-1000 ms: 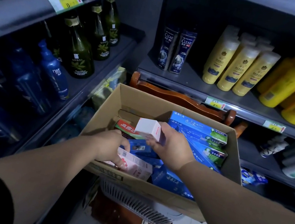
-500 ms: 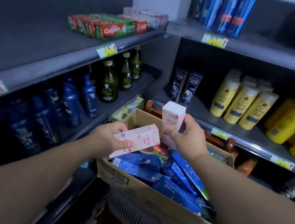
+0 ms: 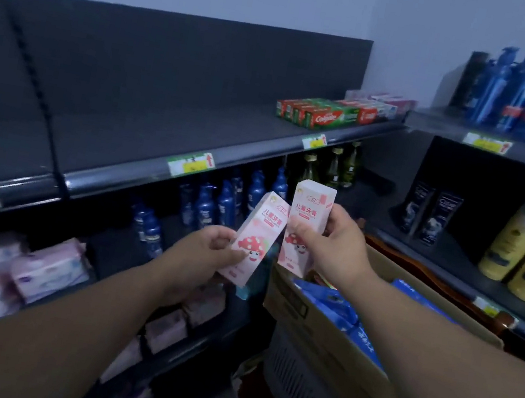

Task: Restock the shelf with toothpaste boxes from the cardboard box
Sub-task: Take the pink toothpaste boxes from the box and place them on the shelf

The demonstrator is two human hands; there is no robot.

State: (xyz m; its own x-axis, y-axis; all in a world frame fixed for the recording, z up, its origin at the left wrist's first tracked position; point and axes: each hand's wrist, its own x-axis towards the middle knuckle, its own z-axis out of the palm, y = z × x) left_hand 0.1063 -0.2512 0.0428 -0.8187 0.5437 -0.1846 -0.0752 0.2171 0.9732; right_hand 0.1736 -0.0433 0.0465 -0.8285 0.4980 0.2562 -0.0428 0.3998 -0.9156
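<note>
Head view: both hands have come up out of the cardboard box (image 3: 348, 362) since a second ago, when they were down among its contents. The gaze has swung left, so the carton now sits at four o'clock in the frame and the long dark shelf (image 3: 161, 133) runs from nine to one o'clock. Each hand carries one pink toothpaste box. The pick looks finished and the carry to the shelf under way; placing is not yet done. Most of the shelf is bare, with a row of Colgate boxes (image 3: 324, 113) at its far end, about one o'clock, so the free stretch beside them is the likely spot.

The left hand (image 3: 211, 246) holds the left pink box (image 3: 253, 242) tilted, its top leaning toward one o'clock. The thumb presses low on the printed front and the other fingers (image 3: 224, 234) curl round the left edge.

The right hand (image 3: 333, 245) holds the right pink box (image 3: 308, 220) nearly upright, with the thumb on the front and the fingers wrapped round the right side.

Both boxes hang at the frame's centre, below the shelf edge. They are so close at the upper corner that I cannot tell whether they touch. Blue toothpaste boxes (image 3: 329, 309) remain in the carton.
</note>
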